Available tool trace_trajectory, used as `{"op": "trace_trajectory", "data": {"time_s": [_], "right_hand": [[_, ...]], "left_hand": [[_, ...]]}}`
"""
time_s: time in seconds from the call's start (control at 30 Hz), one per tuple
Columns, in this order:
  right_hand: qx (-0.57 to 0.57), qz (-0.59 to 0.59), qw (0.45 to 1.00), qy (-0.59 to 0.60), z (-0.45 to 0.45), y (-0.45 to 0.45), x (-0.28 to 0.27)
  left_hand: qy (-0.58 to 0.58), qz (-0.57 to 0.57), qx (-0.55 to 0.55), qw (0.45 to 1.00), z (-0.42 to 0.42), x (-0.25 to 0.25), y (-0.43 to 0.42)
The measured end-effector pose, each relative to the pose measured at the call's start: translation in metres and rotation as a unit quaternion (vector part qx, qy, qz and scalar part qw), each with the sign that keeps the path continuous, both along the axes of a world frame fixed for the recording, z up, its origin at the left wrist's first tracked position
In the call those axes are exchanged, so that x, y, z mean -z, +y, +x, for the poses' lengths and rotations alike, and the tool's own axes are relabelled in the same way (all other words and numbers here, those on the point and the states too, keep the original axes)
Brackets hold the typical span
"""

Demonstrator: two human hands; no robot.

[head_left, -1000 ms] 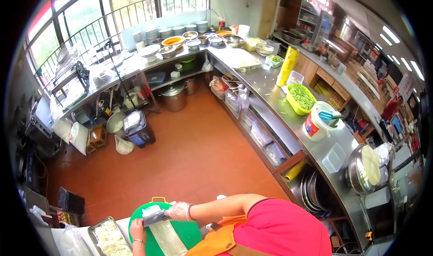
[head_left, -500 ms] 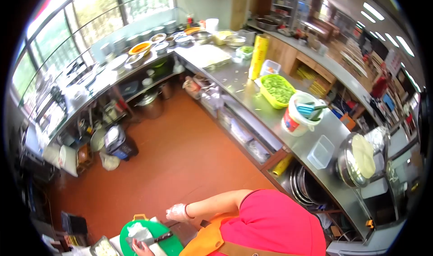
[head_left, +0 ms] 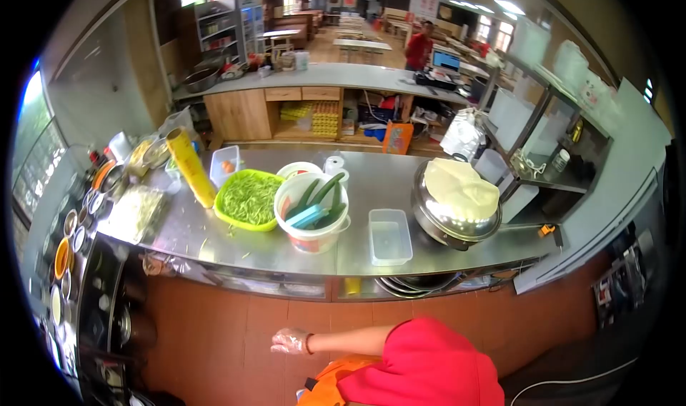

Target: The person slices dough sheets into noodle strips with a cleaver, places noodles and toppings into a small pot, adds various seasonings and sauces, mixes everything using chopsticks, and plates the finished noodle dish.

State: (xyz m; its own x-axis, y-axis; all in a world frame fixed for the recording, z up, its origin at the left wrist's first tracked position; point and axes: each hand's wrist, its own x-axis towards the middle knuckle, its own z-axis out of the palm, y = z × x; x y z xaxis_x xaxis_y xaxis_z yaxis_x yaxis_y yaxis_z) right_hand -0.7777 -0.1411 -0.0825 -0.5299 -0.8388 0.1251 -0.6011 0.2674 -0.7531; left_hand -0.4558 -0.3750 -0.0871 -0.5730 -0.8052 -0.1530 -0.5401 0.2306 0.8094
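My right hand (head_left: pixel 291 341), in a clear plastic glove, is held out over the red-brown floor. Its fingers are loosely bent and a little apart, and nothing shows in them. My left hand is out of view. Across from me, a white bucket (head_left: pixel 312 234) holds green cucumbers (head_left: pixel 330 193) and a light-blue handled tool (head_left: pixel 306 216). Left of it stands a lime-green basket (head_left: pixel 266 226) full of shredded green vegetable (head_left: pixel 246 196). An empty clear plastic container (head_left: pixel 390 237) sits to its right.
A steel counter (head_left: pixel 357 256) runs across in front. On it are a yellow film roll (head_left: pixel 190 166) and a large steel pot (head_left: pixel 450 227) with pale dough-like sheet (head_left: pixel 461 186) on top. Bowls (head_left: pixel 63 257) line the left. A person in red (head_left: pixel 419 48) stands far back.
My view has swung right and up, away from the green cutting board, the knife and my left hand. The counter now faces me. My gloved right hand stays extended.
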Motion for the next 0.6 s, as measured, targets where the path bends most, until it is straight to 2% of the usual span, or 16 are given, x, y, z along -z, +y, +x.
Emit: {"op": "trace_trajectory", "data": {"time_s": [0.23,0.37,0.43,0.5,0.53,0.6], "right_hand": [[0.119,0.001,0.989,-0.091,-0.048,-0.001,-0.031],[0.134,-0.027,0.989,-0.054,-0.095,-0.041,-0.016],[0.154,-0.045,0.984,-0.08,-0.119,-0.071,-0.017],[0.163,-0.056,0.981,-0.085,-0.144,-0.099,-0.037],[0.143,0.002,0.987,-0.067,-0.155,-0.111,-0.048],[0.131,-0.027,0.99,-0.038,-0.178,-0.14,-0.06]], "left_hand": [[-0.047,0.047,0.086,0.994,-0.143,0.016,-0.055],[-0.058,0.063,0.125,0.988,-0.218,0.026,-0.108],[-0.063,0.068,0.139,0.986,-0.251,0.029,-0.143],[-0.069,0.077,0.146,0.984,-0.281,0.03,-0.172],[-0.072,0.082,0.15,0.983,-0.296,0.031,-0.187],[-0.078,0.089,0.152,0.981,-0.318,0.034,-0.214]]}}
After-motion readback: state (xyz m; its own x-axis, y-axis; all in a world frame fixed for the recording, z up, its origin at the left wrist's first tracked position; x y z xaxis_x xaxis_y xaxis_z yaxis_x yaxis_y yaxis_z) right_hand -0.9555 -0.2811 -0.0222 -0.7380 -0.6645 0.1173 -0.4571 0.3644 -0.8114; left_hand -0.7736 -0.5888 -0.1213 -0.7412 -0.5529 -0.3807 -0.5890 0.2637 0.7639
